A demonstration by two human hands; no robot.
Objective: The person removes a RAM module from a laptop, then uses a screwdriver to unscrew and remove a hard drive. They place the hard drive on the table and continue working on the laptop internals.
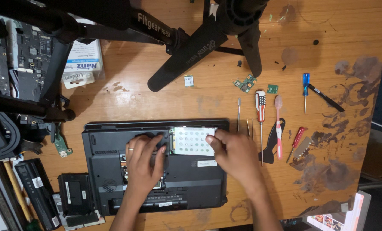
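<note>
Laptop [191, 171] lies bottom-up on the counter [156, 102]; right hand [236, 156] fingers pinch the perforated drive caddy's [191, 141] edge, left hand [144, 160] fingers spread just beside it.

On the wooden worktop [165, 102], a black tripod [208, 38] stands at twelve o'clock. At three o'clock lie a red-and-white screwdriver [260, 112], a pink toothbrush [278, 124], a small red screwdriver [298, 139] and a blue screwdriver [305, 85]. Small green circuit boards [245, 83] sit near one o'clock. A black battery pack [37, 188] lies at eight o'clock, a bare mainboard [28, 55] at ten.
</note>
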